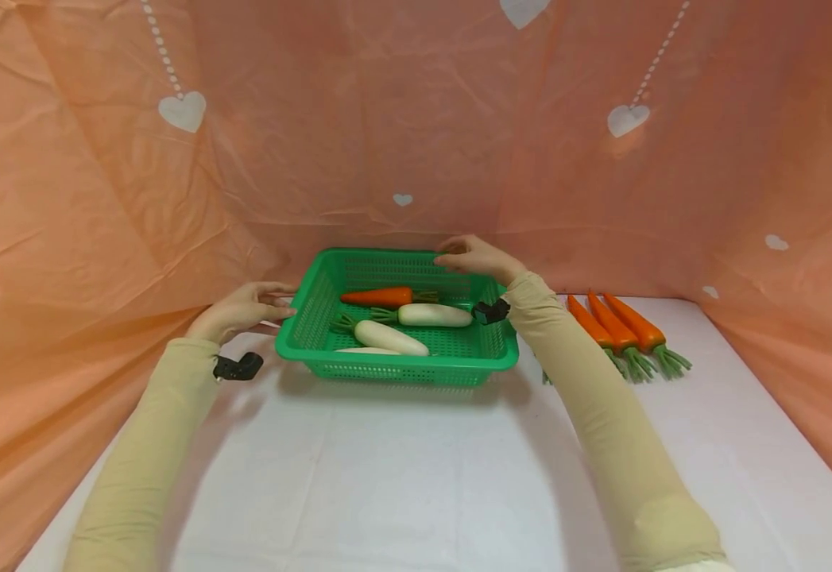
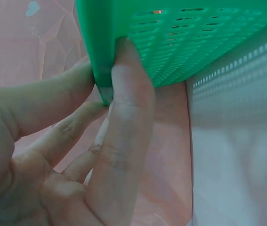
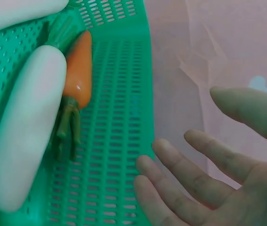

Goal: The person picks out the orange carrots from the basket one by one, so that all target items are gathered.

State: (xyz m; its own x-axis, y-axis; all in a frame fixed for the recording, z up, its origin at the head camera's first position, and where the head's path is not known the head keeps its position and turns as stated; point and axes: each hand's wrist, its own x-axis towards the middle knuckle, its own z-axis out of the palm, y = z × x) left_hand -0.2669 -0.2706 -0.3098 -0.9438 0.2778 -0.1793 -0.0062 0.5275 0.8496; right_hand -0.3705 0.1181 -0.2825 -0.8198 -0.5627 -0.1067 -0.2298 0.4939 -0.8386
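A green plastic basket [image 1: 458,364] stands on the white-covered table, its near side slightly raised in appearance. Inside lie a carrot [image 1: 383,298] and three white radishes [image 1: 435,315], one of them mostly hidden by the front rim. At the basket's left end my left hand [image 1: 240,307] pinches the rim, thumb on one side and a finger on the other, as the left wrist view shows. My right hand [image 1: 483,259] hovers by the far right rim with its fingers spread and loosely bent. It holds nothing; in the right wrist view its fingertips [image 3: 145,183] reach the rim's edge.
Several carrots [image 1: 637,322] with green stalks lie side by side on the table at the right, partly behind my right sleeve. An orange-pink cloth [image 1: 401,119] with white hearts hangs behind the table and at both sides.
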